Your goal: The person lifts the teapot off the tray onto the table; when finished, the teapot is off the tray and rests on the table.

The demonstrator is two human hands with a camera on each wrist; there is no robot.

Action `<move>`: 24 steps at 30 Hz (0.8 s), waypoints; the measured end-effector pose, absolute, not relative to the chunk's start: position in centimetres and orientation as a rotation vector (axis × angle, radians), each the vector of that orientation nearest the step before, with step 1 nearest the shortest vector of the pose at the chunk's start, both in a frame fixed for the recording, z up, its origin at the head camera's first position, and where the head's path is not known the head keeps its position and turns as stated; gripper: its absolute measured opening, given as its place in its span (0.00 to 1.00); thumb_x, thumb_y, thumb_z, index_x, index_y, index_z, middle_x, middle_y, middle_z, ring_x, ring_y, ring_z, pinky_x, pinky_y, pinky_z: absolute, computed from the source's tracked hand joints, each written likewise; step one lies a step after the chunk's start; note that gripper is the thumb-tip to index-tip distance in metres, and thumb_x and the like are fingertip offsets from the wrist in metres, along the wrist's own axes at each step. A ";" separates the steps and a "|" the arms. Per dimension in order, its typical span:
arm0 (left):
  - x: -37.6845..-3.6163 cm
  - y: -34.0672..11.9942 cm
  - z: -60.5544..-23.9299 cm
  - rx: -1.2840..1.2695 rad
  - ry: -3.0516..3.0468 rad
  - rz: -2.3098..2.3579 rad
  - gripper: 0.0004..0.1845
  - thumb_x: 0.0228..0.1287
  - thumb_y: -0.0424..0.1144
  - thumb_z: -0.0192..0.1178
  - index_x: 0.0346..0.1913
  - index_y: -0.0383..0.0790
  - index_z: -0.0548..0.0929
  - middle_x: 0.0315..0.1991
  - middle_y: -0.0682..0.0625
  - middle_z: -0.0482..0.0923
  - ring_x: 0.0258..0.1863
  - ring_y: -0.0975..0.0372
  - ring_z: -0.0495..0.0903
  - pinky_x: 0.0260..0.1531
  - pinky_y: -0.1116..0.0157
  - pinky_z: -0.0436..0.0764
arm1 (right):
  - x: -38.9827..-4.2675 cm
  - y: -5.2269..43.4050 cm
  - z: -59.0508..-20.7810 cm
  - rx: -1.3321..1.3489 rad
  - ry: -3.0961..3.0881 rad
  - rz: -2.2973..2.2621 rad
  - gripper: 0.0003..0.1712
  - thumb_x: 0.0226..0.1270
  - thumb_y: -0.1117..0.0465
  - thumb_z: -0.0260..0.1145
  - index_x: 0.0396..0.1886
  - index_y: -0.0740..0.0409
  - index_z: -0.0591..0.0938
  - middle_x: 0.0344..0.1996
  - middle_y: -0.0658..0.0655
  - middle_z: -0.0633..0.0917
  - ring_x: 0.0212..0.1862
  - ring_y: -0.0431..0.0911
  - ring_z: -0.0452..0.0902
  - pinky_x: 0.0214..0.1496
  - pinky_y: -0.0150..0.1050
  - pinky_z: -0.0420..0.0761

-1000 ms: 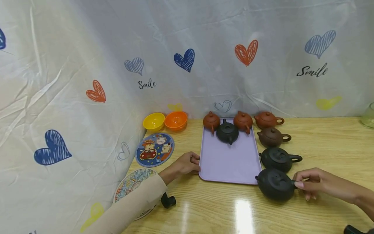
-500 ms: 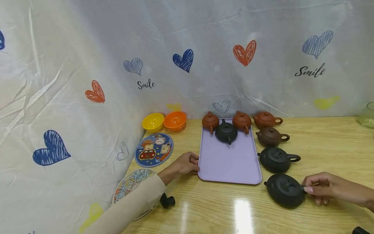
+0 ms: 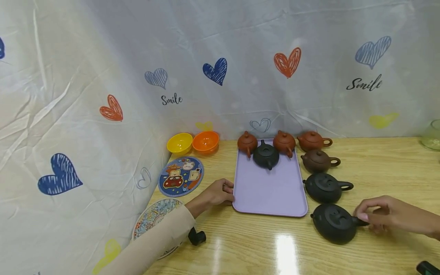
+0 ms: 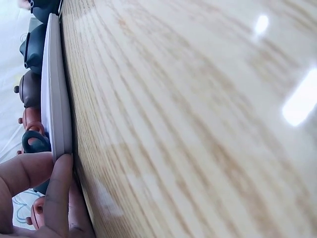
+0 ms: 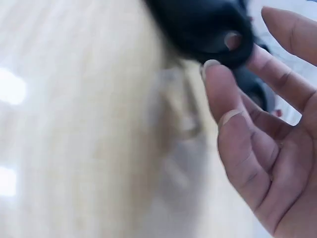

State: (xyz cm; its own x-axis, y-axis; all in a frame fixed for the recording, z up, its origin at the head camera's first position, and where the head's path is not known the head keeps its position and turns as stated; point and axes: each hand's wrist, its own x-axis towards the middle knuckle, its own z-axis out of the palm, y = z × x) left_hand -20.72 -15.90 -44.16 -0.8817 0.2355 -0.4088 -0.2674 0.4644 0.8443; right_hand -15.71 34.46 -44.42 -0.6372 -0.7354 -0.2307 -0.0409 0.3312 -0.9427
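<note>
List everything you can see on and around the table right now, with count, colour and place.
Rectangular plastic tray: 1, lilac, table centre.
Round clay teapots on tray: 3; two reddish-brown at far edge, one black between them.
Clay teapots on table right of tray: 4; reddish-brown, dark brown, black, black nearest.
Plastic bowls: 2, yellow and orange, far left.
Cartoon round mat: 1, blue, left of tray.
Patterned plate: 1, multicoloured, near left, partly under sleeve.
Glass jar: 1, clear, far right edge.
Heart-print curtain: white, behind.
Left hand: grips tray's left edge.
Right hand: at nearest black teapot's handle.
</note>
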 end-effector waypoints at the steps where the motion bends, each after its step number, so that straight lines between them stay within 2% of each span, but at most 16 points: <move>1: -20.7 -15.9 -44.2 -0.027 2.240 1.416 0.26 0.57 0.23 0.67 0.59 0.28 0.72 0.43 0.42 0.74 0.37 0.58 0.79 0.42 0.62 0.89 | -15.8 34.6 -44.0 -0.671 1.993 -1.326 0.15 0.81 0.68 0.47 0.52 0.63 0.81 0.29 0.60 0.80 0.26 0.51 0.76 0.20 0.41 0.74; 7: -20.8 -15.9 -44.1 -0.021 2.259 1.402 0.26 0.56 0.24 0.68 0.58 0.28 0.73 0.43 0.42 0.75 0.37 0.57 0.79 0.40 0.64 0.89 | -17.1 33.4 -40.7 -0.699 2.344 -1.243 0.15 0.81 0.66 0.50 0.56 0.60 0.81 0.31 0.55 0.82 0.29 0.49 0.77 0.25 0.40 0.75; 12: -20.7 -15.9 -44.0 -0.021 2.256 1.404 0.26 0.56 0.24 0.68 0.58 0.28 0.73 0.43 0.42 0.75 0.37 0.57 0.79 0.41 0.64 0.88 | -18.9 29.5 -37.9 -0.614 2.472 -1.297 0.14 0.80 0.61 0.52 0.54 0.59 0.82 0.32 0.54 0.83 0.33 0.48 0.81 0.33 0.37 0.81; 15: -20.7 -15.9 -44.0 -0.020 2.248 1.407 0.26 0.57 0.24 0.67 0.58 0.28 0.73 0.43 0.42 0.75 0.37 0.57 0.79 0.41 0.63 0.89 | -20.5 26.7 -36.8 -0.547 2.457 -1.355 0.15 0.79 0.57 0.55 0.52 0.60 0.83 0.35 0.53 0.84 0.34 0.50 0.83 0.36 0.40 0.84; 17: -20.7 -15.9 -44.1 -0.024 2.245 1.404 0.26 0.57 0.24 0.68 0.59 0.29 0.73 0.43 0.42 0.75 0.37 0.58 0.79 0.42 0.62 0.89 | -21.6 24.8 -36.4 -0.501 2.444 -1.378 0.16 0.78 0.54 0.57 0.50 0.61 0.83 0.36 0.51 0.85 0.34 0.50 0.83 0.36 0.40 0.85; 19: -20.7 -15.9 -44.2 -0.028 2.244 1.401 0.26 0.57 0.24 0.68 0.59 0.29 0.73 0.44 0.41 0.76 0.37 0.58 0.80 0.42 0.62 0.89 | -22.7 23.1 -36.3 -0.460 2.431 -1.391 0.18 0.76 0.52 0.60 0.48 0.63 0.82 0.33 0.52 0.85 0.33 0.51 0.83 0.35 0.41 0.86; 24: -20.9 -15.9 -44.2 -0.046 2.241 1.396 0.26 0.57 0.24 0.68 0.59 0.30 0.73 0.45 0.41 0.76 0.38 0.57 0.80 0.43 0.62 0.89 | -25.2 19.4 -36.8 -0.390 2.432 -1.352 0.21 0.72 0.46 0.64 0.43 0.63 0.83 0.40 0.58 0.87 0.31 0.50 0.81 0.34 0.41 0.85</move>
State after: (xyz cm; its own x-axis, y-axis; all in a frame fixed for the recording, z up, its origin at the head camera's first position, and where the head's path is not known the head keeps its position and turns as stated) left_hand -20.91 -15.94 -44.25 -0.8768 0.2259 -0.4245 -0.2814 0.4748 0.8339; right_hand -25.17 19.41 -36.83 -0.9081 -0.3902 -0.1521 -0.0767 0.5120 -0.8555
